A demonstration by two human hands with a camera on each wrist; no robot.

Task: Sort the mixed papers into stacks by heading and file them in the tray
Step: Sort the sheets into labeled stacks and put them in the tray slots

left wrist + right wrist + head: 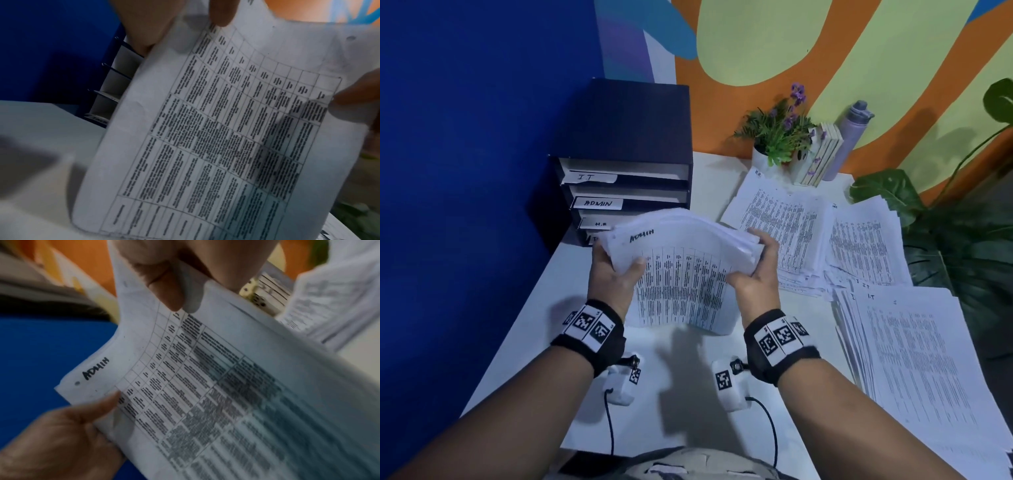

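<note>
Both my hands hold a thick stack of printed sheets headed ADMIN (pixel 681 270) above the white desk (pixel 544 308). My left hand (pixel 616 265) grips its left edge, thumb on top. My right hand (pixel 755 267) grips the right edge, thumb on the page. The stack bows upward at its far end, close in front of the dark filing tray (pixel 630 164), whose slots are labelled IT, ADMIN and H.R.; a lower label is hidden behind the stack. In the wrist views the ADMIN stack (pixel 226 129) (pixel 205 386) fills the picture, with the thumbs pressing on it.
Further paper stacks lie on the desk's right side: one headed H.R. (pixel 780 219), one beside it (pixel 866 246), and a large IT stack (pixel 914 359). A potted plant (pixel 780 133), books (pixel 822 154) and a grey bottle (pixel 849 137) stand at the back. Large leaves (pixel 945 233) overhang the right edge.
</note>
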